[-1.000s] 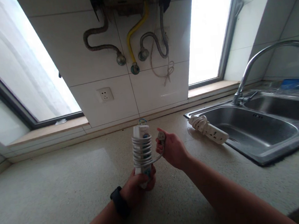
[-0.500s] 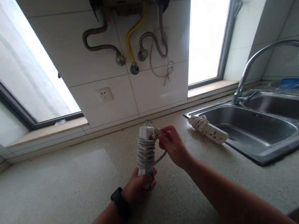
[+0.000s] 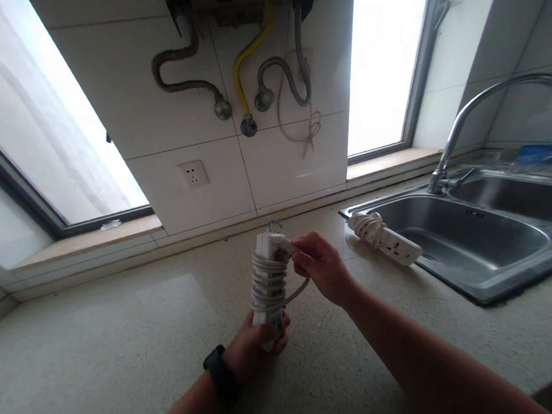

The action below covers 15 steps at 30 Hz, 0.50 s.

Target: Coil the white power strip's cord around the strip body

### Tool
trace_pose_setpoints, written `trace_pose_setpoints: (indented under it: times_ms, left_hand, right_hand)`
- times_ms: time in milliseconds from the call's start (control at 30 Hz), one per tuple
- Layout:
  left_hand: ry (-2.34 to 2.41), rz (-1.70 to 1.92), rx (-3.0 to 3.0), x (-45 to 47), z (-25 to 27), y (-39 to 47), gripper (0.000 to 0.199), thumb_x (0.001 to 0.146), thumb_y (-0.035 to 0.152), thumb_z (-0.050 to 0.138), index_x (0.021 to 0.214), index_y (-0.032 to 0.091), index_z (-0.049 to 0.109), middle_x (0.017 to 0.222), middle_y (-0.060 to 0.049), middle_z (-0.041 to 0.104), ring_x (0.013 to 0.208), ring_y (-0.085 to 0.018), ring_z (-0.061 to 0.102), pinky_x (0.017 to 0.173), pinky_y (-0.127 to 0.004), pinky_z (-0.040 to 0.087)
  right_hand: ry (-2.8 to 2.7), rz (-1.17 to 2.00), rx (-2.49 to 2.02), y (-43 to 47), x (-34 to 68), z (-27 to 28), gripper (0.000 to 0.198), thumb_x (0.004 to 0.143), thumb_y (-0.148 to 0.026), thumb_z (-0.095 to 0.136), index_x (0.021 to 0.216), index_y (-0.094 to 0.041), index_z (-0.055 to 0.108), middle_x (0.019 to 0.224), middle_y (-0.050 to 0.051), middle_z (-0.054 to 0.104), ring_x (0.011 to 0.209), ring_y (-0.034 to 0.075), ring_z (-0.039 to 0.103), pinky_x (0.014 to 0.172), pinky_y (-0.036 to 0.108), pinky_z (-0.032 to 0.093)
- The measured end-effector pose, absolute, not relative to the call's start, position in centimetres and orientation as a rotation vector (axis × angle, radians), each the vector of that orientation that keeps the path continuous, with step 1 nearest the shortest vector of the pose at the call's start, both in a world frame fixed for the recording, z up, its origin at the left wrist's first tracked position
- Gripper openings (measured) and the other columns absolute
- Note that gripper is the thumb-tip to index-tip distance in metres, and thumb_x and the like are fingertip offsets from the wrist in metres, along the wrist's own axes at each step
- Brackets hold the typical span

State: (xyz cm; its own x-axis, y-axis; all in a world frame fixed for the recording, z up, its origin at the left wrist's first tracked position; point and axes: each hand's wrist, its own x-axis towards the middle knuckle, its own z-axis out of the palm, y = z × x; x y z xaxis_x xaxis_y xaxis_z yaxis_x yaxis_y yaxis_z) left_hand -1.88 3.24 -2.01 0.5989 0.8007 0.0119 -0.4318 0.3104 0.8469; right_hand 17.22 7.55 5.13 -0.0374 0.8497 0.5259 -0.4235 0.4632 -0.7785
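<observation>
- My left hand point(image 3: 264, 338) is wrapped around the near end of a white power strip point(image 3: 266, 242), thumb on top and fingers curled round the other side.
- My right hand point(image 3: 323, 267) is narrowed to a pinch on the cord's plug point(image 3: 288, 247), at the far end of that strip; from up here I can't tell whether the prongs sit in a socket.
- The white power cord point(image 3: 268, 289) is wound in several turns around the strip's middle, with a loose length curving from the lowest turns towards my right hand.
- A thin bluish loop point(image 3: 274, 224) sticks up at the strip's far end.
- I have the strip in front of me, tilted up over the speckled countertop point(image 3: 123, 339), well to the left of the sink.
- A black watch point(image 3: 219, 368) sits on my left wrist.
- To the right, a second white power strip point(image 3: 397, 245) lies by the sink's near left corner, cord bundled around its far end.
- Beyond it I see the stainless double sink point(image 3: 474, 233) and its curved faucet point(image 3: 450, 138).
- On the tiled wall ahead are a wall outlet point(image 3: 195, 174) and, higher up, a yellow pipe point(image 3: 239, 83) between two flexible metal hoses point(image 3: 186, 87).
</observation>
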Motion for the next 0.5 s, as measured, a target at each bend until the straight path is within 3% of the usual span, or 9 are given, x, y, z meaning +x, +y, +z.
trace_pose_setpoints:
  times_ms: [267, 500]
  left_hand:
    - [0.450, 0.847, 0.919, -1.81, -1.78, 3.31, 0.043, 0.064, 0.028, 0.077, 0.102, 0.014, 0.061, 0.080, -0.001, 0.055, 0.053, -0.007, 0.049, 0.049, -0.022, 0.030]
    - [0.474, 0.870, 0.955, -1.73, -1.85, 3.18, 0.042, 0.066, 0.030, 0.076, 0.101, 0.015, 0.059, 0.082, -0.001, 0.055, 0.053, -0.007, 0.049, 0.050, -0.021, 0.030]
  right_hand:
    - [-1.280, 1.172, -0.500, 7.89, 17.81, 5.72, 0.031, 0.077, -0.039, 0.081, 0.086, -0.022, 0.058, 0.072, -0.003, 0.062, 0.051, 0.007, 0.045, 0.046, 0.021, 0.035]
    - [-1.269, 1.074, -0.540, 7.75, 17.70, 5.54, 0.031, 0.076, -0.039, 0.082, 0.086, -0.021, 0.059, 0.064, -0.005, 0.055, 0.050, 0.008, 0.043, 0.045, 0.020, 0.033]
